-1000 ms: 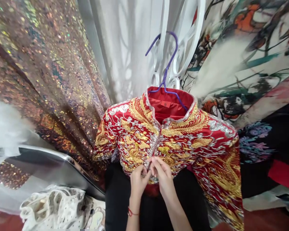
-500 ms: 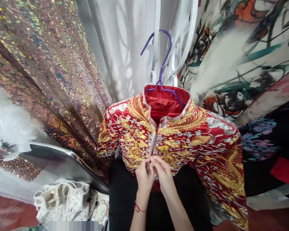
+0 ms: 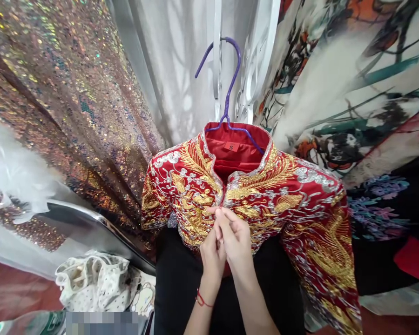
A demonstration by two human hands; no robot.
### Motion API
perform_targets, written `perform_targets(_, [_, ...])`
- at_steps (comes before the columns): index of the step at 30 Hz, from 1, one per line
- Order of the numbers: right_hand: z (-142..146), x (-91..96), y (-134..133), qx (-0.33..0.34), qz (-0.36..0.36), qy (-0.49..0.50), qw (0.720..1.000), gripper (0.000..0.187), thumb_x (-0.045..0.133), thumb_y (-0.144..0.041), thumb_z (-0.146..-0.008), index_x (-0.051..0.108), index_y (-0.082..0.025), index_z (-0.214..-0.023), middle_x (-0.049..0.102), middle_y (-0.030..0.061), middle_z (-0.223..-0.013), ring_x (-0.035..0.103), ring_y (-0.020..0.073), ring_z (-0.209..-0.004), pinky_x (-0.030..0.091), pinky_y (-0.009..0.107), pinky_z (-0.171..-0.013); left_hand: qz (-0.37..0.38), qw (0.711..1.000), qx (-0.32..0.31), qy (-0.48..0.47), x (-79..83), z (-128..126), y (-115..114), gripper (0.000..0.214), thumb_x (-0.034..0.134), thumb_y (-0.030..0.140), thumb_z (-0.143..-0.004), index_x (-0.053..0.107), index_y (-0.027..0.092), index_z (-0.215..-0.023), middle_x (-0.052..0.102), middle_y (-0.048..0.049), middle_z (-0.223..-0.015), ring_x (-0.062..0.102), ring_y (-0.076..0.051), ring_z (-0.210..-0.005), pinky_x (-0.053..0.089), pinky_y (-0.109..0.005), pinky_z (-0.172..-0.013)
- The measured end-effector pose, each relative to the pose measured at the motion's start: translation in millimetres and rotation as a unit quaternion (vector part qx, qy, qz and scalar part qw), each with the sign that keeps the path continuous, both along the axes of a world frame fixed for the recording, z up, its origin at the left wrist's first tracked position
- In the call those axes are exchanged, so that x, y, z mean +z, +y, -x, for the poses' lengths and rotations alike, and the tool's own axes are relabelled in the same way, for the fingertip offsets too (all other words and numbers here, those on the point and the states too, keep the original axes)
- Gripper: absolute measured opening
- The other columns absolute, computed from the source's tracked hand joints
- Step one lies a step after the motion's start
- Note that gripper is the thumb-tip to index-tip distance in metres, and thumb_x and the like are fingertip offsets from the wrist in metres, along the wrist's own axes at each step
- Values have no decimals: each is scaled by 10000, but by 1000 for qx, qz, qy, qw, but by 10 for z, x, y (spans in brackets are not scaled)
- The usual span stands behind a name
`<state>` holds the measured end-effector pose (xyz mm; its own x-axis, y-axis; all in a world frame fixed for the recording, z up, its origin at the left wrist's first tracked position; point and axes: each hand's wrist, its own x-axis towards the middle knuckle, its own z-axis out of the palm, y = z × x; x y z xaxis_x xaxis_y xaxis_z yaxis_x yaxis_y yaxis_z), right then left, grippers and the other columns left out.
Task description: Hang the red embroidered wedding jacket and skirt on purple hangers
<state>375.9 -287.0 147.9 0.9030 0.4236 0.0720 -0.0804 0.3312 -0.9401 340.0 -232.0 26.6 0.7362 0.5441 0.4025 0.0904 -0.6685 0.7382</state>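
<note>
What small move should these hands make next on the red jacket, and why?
Perhaps slide the right hand slightly up the front of the red jacket, with the left hand steadying below: the right fingertips are at its front, just under where the collar parts, and the left hand sits close beneath.

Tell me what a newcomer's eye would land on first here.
Probably the red jacket in the middle, thick with gold and silver embroidery, a purple hanger rising from its collar. Next, likely the sequined fabric glittering at upper left, then the fluffy white feathers at the left edge.
</note>
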Motion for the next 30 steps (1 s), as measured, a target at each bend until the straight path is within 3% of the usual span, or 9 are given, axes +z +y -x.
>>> perform_targets(9, [-191, 373, -45, -47, -15, -48, 998, 322, 581, -463, -943, 717, -171, -931, 410, -70, -516, 343, 68, -479, 299, 214, -490, 70, 997, -8, -16, 116, -11, -186, 231, 468, 292, -954, 632, 172, -844, 573, 5, -596, 531, -117, -532, 393, -209, -516])
perform_targets(15, [-370, 596, -100, -40, -8, -104, 994, 277, 572, -403, -946, 711, -173, -882, 448, -68, -505, 355, 64, -460, 295, 206, -465, 53, 998, -25, -10, 168, -12, -229, 184, 465, 271, -949, 541, 194, -801, 563, 5, -646, 493, -107, -548, 370, -213, -531])
perform_targets(20, [-487, 537, -142, -22, 73, -132, 988, 296, 565, -426, -952, 694, -165, -899, 536, -51, -546, 417, 63, -471, 342, 201, -484, 61, 997, -35, 15, 219, -11, -150, 220, 473, 278, -969, 470, 211, -760, 465, 48, -588, 429, -92, -494, 333, -216, -524])
perform_targets(26, [-604, 432, -163, -31, 146, -137, 979, 491, 609, -575, -896, 657, -162, -634, 491, -44, -444, 421, 63, -405, 353, 214, -468, 37, 997, -48, 47, 264, 75, 50, 263, 477, 323, -995, 467, 207, -760, 445, 58, -602, 431, -80, -504, 361, -197, -554])
perform_targets(30, [-650, 426, -182, -54, 173, -140, 974, 497, 657, -614, -843, 682, -161, -639, 532, -27, -469, 441, 74, -407, 343, 221, -448, 6, 998, -56, 12, 489, 27, 193, 228, 494, 312, -995, 524, 196, -801, 498, 46, -633, 504, -81, -549, 416, -188, -584])
